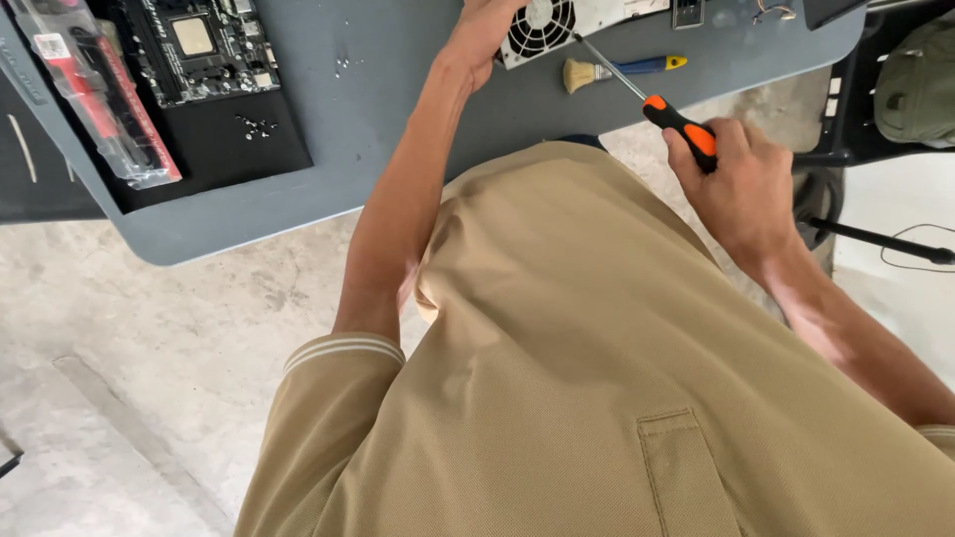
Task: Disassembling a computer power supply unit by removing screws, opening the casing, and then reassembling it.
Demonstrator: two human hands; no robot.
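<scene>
My right hand (741,184) grips a screwdriver (678,124) by its orange and black handle. Its metal shaft runs up and left to the white fan housing (557,25) at the top edge of the view. My left hand (482,35) rests against the left side of that housing, partly cut off by the frame. Both sit on a grey table (398,119). My tan shirt fills the lower half of the view.
A small brush (597,72) with a blue and yellow handle lies beside the fan housing. A circuit board (199,45) on a black mat (229,149), loose screws (257,125) and a red packaged tool (95,89) lie at the left. A green bag (915,85) is at the right.
</scene>
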